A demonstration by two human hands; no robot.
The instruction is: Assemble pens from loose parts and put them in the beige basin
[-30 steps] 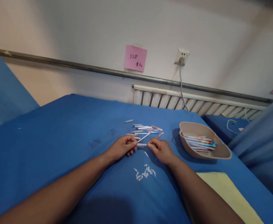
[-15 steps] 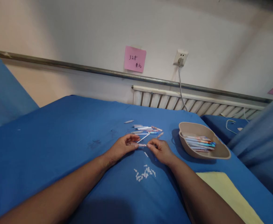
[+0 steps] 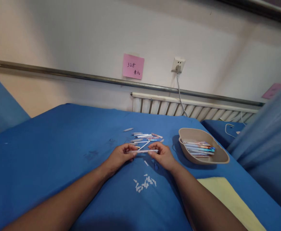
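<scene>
Both of my hands rest on a table covered in blue cloth [image 3: 58, 154]. My left hand [image 3: 119, 156] and my right hand [image 3: 161, 155] pinch the two ends of one thin pen [image 3: 144, 151], held level between them. Just beyond the hands lies a loose pile of pens and pen parts [image 3: 144, 137]. A small heap of white pen tips [image 3: 144, 183] lies on the cloth in front of my hands.
A beige tray [image 3: 218, 156] with several finished pens stands at the right. A yellow sheet [image 3: 227, 199] lies at the near right edge. Behind the table are a wall radiator [image 3: 191, 109], a socket with a cable [image 3: 178, 65] and a pink note [image 3: 133, 66].
The hands have drawn slightly apart, so more of the pen shows between them. The camera has tilted, shifting everything a little left and down.
</scene>
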